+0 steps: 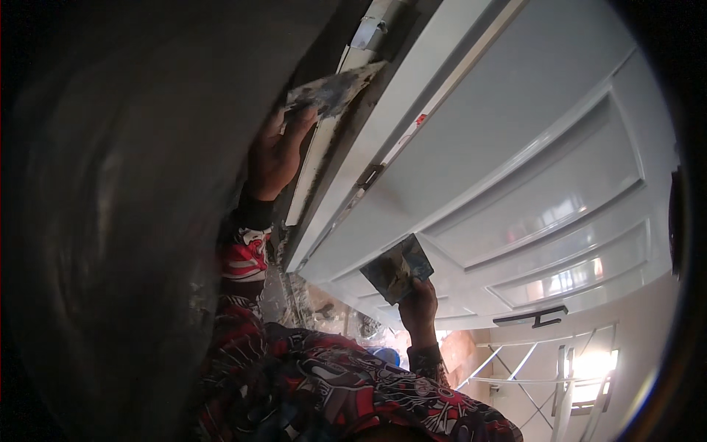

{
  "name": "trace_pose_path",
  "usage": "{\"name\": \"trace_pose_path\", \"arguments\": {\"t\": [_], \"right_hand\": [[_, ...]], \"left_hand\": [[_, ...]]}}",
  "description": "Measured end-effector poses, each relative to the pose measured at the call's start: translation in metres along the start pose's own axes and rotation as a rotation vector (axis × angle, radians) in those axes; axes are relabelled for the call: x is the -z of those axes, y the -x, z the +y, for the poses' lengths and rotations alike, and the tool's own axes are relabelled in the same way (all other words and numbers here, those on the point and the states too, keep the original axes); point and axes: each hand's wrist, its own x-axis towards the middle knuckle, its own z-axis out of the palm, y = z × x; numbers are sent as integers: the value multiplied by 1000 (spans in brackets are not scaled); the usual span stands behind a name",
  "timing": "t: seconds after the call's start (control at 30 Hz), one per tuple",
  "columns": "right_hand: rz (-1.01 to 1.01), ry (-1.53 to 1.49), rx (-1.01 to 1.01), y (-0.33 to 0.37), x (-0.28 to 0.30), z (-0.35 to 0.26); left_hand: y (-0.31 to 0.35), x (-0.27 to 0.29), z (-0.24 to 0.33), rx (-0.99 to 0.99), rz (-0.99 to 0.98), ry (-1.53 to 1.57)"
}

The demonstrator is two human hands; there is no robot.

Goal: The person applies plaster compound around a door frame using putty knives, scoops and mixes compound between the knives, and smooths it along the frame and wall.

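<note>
At the upper middle, my left hand [276, 163] is raised with its fingers closed on a wide putty knife [331, 90]. Its blade is smeared with grey and pale filler and lies over the pale strip [312, 166] beside the white door frame [398, 96]. Lower and to the right, my right hand [418, 313] grips a second, squarish putty knife [398, 269] by its lower side. A lump of filler clings to that dark blade, which is held in front of the white door. My fingers cover both handles.
A white panelled door [530, 184] with a dark lever handle [532, 317] fills the right side. A dark wall [140, 184] stands close on the left. Past the door are a metal scaffold frame [515, 379], a bright window [595, 366] and a blue container [386, 356].
</note>
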Motion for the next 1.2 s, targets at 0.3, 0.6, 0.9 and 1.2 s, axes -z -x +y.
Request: {"name": "trace_pose_path", "arguments": {"t": [0.3,0.6,0.9,1.2], "right_hand": [[69,237,122,19,6,11],[159,378,159,25,-4,27],[264,358,264,41,-39,25],[323,672,280,39,-27,25]], "left_hand": [[-33,13,-1,-409,-295,-211],[-40,1,3,-886,-422,-457],[-54,-14,-14,-924,-400,-412],[-41,-15,-32,-789,-434,-355]]}}
